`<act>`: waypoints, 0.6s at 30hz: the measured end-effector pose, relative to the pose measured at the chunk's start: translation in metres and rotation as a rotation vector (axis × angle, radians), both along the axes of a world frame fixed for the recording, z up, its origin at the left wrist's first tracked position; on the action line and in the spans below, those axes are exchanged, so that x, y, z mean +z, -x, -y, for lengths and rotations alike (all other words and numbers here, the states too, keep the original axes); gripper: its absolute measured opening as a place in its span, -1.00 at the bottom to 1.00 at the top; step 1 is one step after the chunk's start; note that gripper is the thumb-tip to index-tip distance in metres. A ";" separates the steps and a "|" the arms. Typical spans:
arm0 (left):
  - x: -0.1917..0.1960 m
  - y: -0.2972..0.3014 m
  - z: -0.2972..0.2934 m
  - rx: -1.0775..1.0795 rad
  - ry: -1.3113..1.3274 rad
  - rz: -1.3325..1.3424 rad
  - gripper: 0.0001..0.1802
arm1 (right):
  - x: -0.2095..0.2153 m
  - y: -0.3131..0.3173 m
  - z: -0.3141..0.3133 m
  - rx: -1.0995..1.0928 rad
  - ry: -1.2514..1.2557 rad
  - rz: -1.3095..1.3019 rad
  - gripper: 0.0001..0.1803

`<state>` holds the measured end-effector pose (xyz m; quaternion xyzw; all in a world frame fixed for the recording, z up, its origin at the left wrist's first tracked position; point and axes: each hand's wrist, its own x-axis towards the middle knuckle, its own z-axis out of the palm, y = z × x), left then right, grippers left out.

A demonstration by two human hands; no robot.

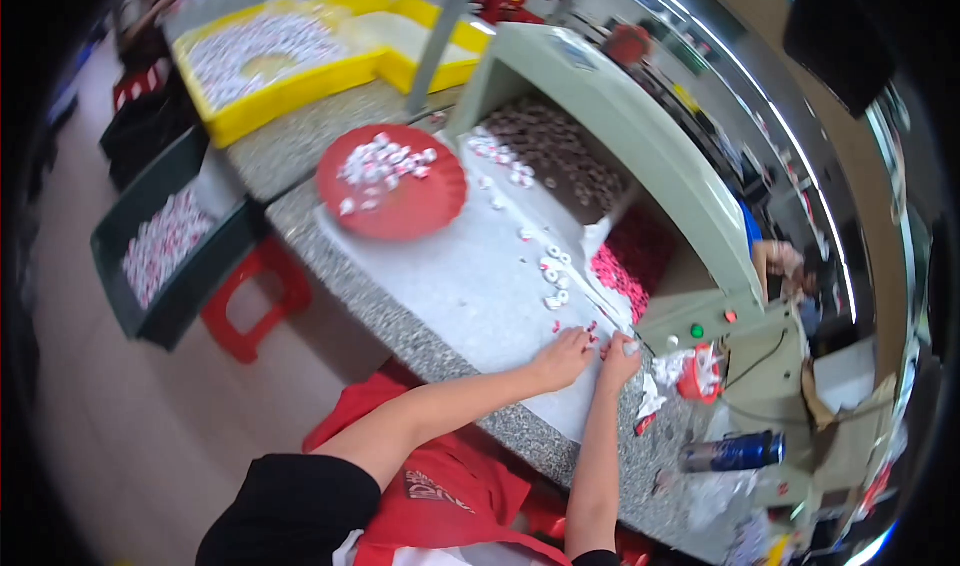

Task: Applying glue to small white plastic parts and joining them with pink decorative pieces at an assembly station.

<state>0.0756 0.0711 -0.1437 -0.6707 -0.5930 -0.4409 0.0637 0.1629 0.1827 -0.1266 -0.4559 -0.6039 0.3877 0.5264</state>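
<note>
My left hand (562, 357) lies knuckles up on a white sheet (470, 286) spread over the speckled stone counter (330, 251), its fingertips by a few tiny red pieces (592, 332). My right hand (620, 359) sits close beside it, fingers pinched on a small white cap (631, 347). A short row of white caps (555, 281) lies on the sheet just beyond the hands. Farther off stands a round red tray (400, 211) with a heap of white and red caps (383, 164).
A pale green conveyor machine (640, 136) runs along the counter's right side, dark caps on its belt. Yellow trays (290, 76) sit at the back, a dark green crate (160, 256) and a red stool (255, 306) stand left. A blue can (735, 453) lies right. Another person's arm (780, 261) shows beyond the machine.
</note>
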 end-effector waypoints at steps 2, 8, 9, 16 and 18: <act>0.002 0.011 -0.003 0.023 -0.012 -0.047 -0.76 | 0.008 0.009 0.000 -0.034 -0.004 0.010 -0.84; 0.037 0.055 -0.019 -0.088 -0.054 0.111 -0.75 | 0.011 0.010 -0.005 -0.078 0.046 0.074 -0.84; 0.048 0.065 -0.026 -0.035 -0.013 0.105 -0.78 | 0.013 -0.003 -0.009 -0.122 0.035 0.113 -0.83; 0.048 0.180 -0.052 0.192 0.261 0.159 -0.75 | 0.005 0.021 -0.001 -0.205 -0.082 0.393 -0.81; 0.072 0.157 -0.060 0.129 0.277 0.129 -0.79 | 0.036 0.005 0.014 -0.119 0.029 0.219 -0.89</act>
